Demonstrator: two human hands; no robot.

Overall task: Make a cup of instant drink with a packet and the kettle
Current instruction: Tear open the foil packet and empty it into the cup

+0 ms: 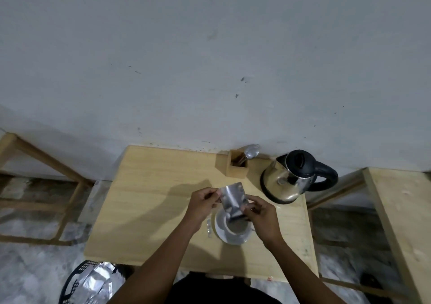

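Fingers of left hand point(203, 201) and right hand point(261, 212) pinch a silvery, creased packet point(233, 199), tilted over the cup point(235, 230).

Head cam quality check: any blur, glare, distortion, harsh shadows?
Head view: dim, soft overall; strong wide-angle bending at the edges; both hands, left hand and right hand, cast a shadow leftward on the table; reflections on the kettle; the foil packet is slightly smeared.
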